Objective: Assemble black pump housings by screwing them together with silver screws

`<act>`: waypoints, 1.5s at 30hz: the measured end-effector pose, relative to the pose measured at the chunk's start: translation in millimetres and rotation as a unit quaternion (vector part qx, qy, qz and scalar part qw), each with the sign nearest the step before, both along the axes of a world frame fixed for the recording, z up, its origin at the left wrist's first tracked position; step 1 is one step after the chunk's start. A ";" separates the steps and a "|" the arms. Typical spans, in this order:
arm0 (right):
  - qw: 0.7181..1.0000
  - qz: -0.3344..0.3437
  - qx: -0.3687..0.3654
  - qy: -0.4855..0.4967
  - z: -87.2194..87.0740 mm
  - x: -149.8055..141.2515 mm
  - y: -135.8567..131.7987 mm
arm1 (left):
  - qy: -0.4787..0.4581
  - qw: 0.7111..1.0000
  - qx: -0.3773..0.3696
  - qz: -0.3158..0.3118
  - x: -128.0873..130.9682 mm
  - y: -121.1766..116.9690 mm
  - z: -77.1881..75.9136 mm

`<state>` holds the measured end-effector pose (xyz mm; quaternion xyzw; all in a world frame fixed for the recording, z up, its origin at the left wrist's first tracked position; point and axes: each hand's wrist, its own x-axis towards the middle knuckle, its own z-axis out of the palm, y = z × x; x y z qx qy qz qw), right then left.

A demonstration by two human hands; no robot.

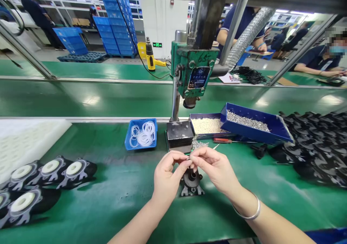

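Note:
My left hand (167,175) and my right hand (214,166) meet in front of me over the green bench, fingertips pinched together on a thin metal pin (189,158) whose end pokes out to the right. Just below them a small black round part (192,182) with feet sits on the bench. Behind the hands stands the black base block (179,135) of a green hand press (193,70).
A small blue tray of white rings (141,133) sits left of the press. Blue bins of white pellets (206,125) and metal pins (251,123) lie to the right, beside a heap of black parts (317,146). Assembled black-and-white parts (48,173) lie at left. Other people work at benches behind.

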<state>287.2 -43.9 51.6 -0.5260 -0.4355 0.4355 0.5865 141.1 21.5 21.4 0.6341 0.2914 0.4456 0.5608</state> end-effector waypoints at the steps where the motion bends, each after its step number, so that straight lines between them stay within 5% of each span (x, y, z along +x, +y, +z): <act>1: 1.000 0.001 0.002 -0.003 -2.5 -0.1 0.1 | -0.002 1.000 -0.005 -0.003 -0.6 0.4 -1.3; 10: 0.985 -0.017 0.071 -0.156 -18.9 6.5 2.9 | 0.001 1.000 0.007 0.006 1.2 2.5 -13.4; 21: 0.922 -0.034 0.196 -0.331 -15.6 6.3 4.1 | 0.076 0.964 0.250 0.057 -5.7 9.8 -11.3; 33: 0.916 0.028 0.164 -0.365 -13.3 14.5 -3.8 | 0.085 0.958 0.271 0.023 -9.8 12.9 -9.4; 39: 0.928 0.003 0.139 -0.346 -15.9 27.4 -3.0 | 0.166 0.967 0.193 0.035 -24.5 17.2 -3.2; 45: 0.922 0.023 0.117 -0.368 -26.7 31.7 -6.6 | 0.249 0.934 0.251 -0.044 -41.7 14.9 8.5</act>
